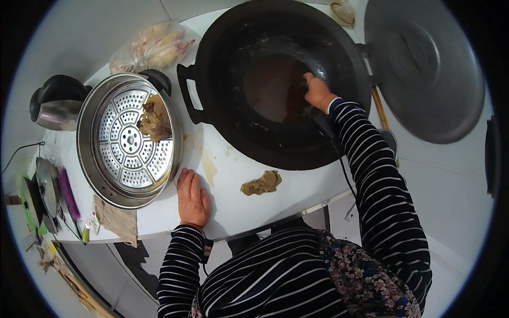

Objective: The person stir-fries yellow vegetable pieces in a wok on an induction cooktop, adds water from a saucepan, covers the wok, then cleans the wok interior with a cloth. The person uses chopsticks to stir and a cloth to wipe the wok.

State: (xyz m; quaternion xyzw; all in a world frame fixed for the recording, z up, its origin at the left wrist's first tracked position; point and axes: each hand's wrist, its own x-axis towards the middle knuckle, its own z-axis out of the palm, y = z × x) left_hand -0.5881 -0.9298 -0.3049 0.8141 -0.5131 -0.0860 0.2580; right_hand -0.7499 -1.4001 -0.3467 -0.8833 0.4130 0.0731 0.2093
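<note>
My right hand (318, 93) reaches into a large black wok (222, 131), its fingers curled over the inner wall. Whether they grip something dark cannot be made out. Shallow reddish-brown liquid (270, 87) covers the wok's bottom. Flat on the white counter (226, 206), my left hand (193, 198) rests beside a round metal steamer (129, 202), holding nothing. Inside the steamer, a brown ragged lump (156, 119) lies on the perforated plate (137, 177). A crumpled olive-brown lump (261, 183), perhaps a wet rag, sits on the counter in front of the wok.
The wok's big dark lid (429, 79) stands to the right, near a wooden-handled utensil (379, 107). Behind the steamer is plastic-bagged raw poultry (159, 45). A kettle (59, 103), a purple brush (69, 194) and a beige cloth (117, 218) are at the left.
</note>
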